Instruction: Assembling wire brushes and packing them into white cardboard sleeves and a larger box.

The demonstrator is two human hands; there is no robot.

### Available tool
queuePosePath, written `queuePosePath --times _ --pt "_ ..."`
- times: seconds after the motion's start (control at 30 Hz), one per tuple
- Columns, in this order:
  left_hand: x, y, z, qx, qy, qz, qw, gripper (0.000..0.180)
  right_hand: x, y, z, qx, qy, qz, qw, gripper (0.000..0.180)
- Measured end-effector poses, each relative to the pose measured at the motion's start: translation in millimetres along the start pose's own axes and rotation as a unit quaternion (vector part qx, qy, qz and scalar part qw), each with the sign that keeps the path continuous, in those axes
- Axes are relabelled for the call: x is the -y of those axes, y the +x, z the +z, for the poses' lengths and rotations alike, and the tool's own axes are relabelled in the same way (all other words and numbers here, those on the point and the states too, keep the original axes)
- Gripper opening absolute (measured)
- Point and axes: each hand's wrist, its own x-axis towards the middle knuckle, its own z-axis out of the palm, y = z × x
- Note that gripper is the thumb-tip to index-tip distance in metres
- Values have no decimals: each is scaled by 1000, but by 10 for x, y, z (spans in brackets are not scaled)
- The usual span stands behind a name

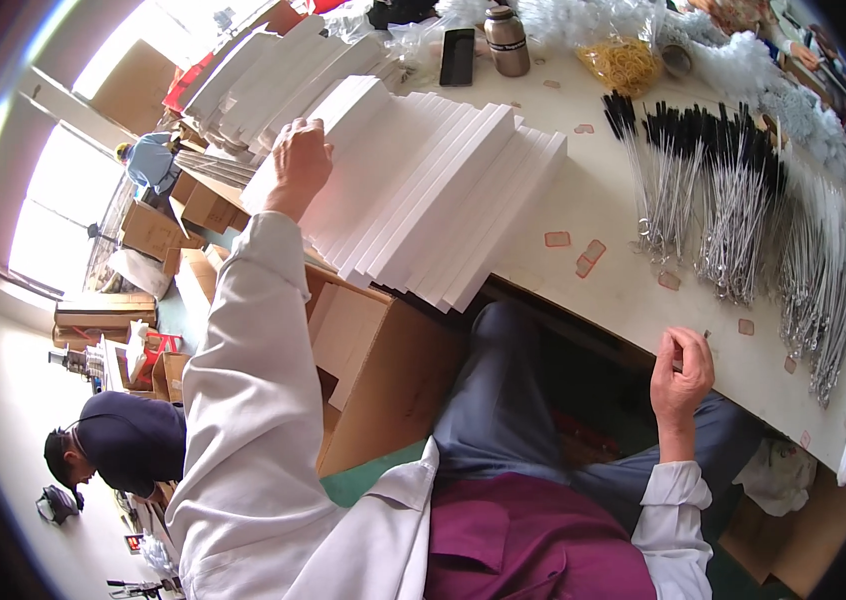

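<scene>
Our left hand [299,160] clamped on the top edge of the fanned white boards [423,195] on the table [603,215], our right hand [681,372] pinched on a thin metal piece [705,336] at the table's near edge, wire bundles [718,200] beyond

One phone [457,56], one flask [507,42], two hands (both sleeved).

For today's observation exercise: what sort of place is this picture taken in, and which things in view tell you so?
Probably a small workshop or factory assembly bench. The left hand rests on a fanned stack of white boards, bundles of black-tipped metal rods lie in rows on the worktable, and cardboard boxes pile up on the floor.
</scene>
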Motion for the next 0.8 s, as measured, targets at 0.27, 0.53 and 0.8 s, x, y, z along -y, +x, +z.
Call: queuePosePath --times 0.27,0.53,0.8 --pt "-1227 -666 -1298 -49 -292 116 948 38 11 141 55 -52 17 -33 998 2" --pt "-2921 -1208 -1052 113 -518 150 835 36 20 5 -618 -33 107 37 993 3" --pt "-3638 -1248 -279 -3 -462 172 870 35 -985 -301 -2130 -181 -145 175 957 14"
